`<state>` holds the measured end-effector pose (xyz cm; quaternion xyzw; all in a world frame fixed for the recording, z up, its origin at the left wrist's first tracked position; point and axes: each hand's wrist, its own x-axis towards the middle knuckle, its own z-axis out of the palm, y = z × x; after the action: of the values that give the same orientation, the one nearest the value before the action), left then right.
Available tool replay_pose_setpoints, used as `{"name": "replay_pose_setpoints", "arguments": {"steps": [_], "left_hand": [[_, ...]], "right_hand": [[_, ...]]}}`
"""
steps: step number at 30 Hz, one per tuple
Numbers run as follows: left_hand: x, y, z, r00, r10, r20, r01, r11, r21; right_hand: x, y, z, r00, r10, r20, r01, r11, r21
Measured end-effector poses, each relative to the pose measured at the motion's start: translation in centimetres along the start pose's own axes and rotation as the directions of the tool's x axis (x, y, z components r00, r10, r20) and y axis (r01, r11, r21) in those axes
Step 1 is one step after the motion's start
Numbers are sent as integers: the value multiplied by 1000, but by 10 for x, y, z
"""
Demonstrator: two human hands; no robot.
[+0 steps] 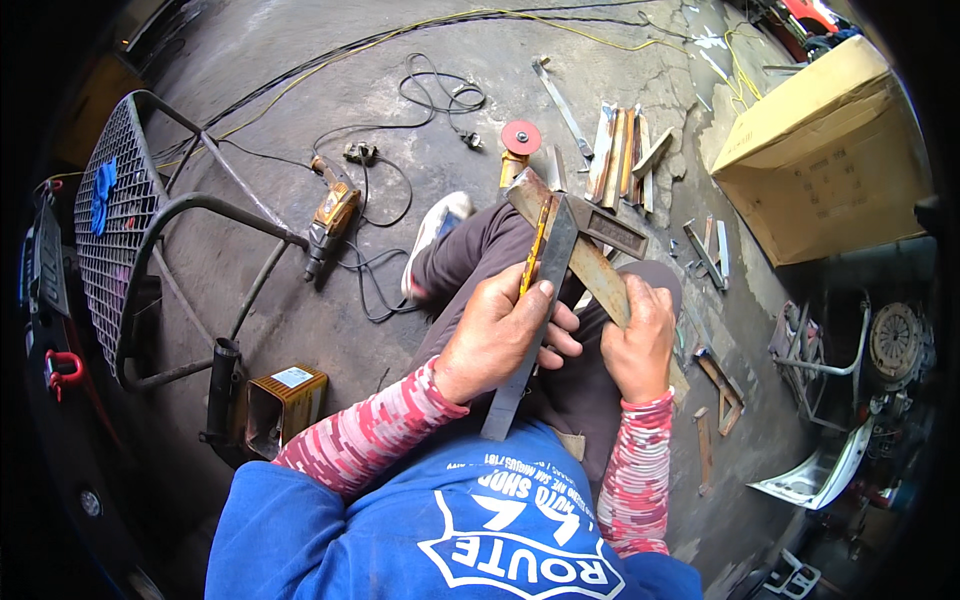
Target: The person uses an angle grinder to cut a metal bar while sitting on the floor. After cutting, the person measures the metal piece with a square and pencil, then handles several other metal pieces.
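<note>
Between my knees, my left hand (500, 332) is closed on a grey metal try square (535, 335), its long blade slanting from my belly up past my fingers. The square's slotted stock (618, 234) juts to the right at the top. Along the blade lies a slim yellow pencil (537, 245), pinched by the same hand. My right hand (640, 340) grips the lower end of a rusty flat metal bar (598, 278). That bar slopes up to the left and crosses the square near its top; where they touch is partly hidden.
An angle grinder (517, 150) with a red disc stands ahead, beside stacked metal pieces (622, 160). A yellow drill (333, 215) and cables lie left, near a mesh-backed metal frame (120, 230) and an open tin (287, 410). A cardboard box (820, 155) is right.
</note>
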<state>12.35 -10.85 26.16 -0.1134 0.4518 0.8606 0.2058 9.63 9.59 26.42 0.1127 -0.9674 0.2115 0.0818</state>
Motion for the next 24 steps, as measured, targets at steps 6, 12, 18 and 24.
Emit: {"name": "replay_pose_setpoints", "arguments": {"steps": [6,12,18,24], "left_hand": [[14,-8,-18,997,7,-71,-11,998,-69],[14,7,-43,993,40,-109,-41,999,-8],[24,3,-36,977,126,-173,-142,986,-86],[36,5,-46,974,161,-161,-180,977,-112]], "right_hand": [[12,-13,37,970,-70,-231,51,995,-88],[17,-14,53,983,25,-180,9,983,186],[25,-8,44,989,-129,-76,133,989,62],[32,-18,39,991,-134,22,134,991,21]]}}
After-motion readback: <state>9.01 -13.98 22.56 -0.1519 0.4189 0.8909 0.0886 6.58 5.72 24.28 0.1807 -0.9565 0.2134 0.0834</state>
